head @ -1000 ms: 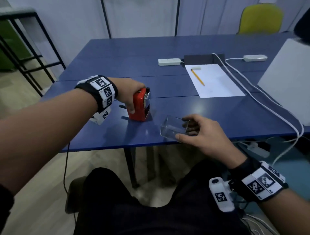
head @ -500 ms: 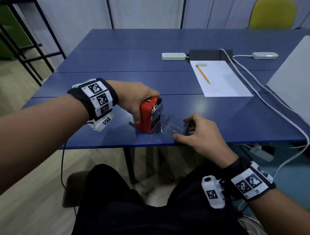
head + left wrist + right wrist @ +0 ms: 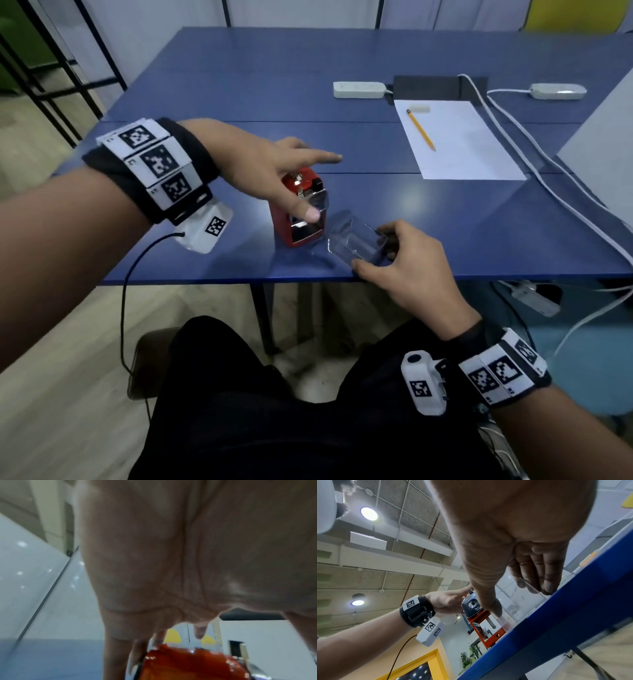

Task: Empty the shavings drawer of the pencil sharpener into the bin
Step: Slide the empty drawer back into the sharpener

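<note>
The drawer [image 3: 356,245] – clear, thin plastic, likely light, slick and easy to crack – lies pinched by its side walls in the right hand [image 3: 407,270], just before the sharpener [image 3: 301,212]. The left hand [image 3: 270,168] rests on the sharpener, fingers straight. Below both hands is a smooth blue table [image 3: 239,85]; no bin is in sight.

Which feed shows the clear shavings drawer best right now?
The head view: the clear drawer shows whole on the table's near edge, just out of the red sharpener, pinched by the right hand. The right wrist view shows it from below, partly behind the fingers. The left wrist view shows none of it.
</note>
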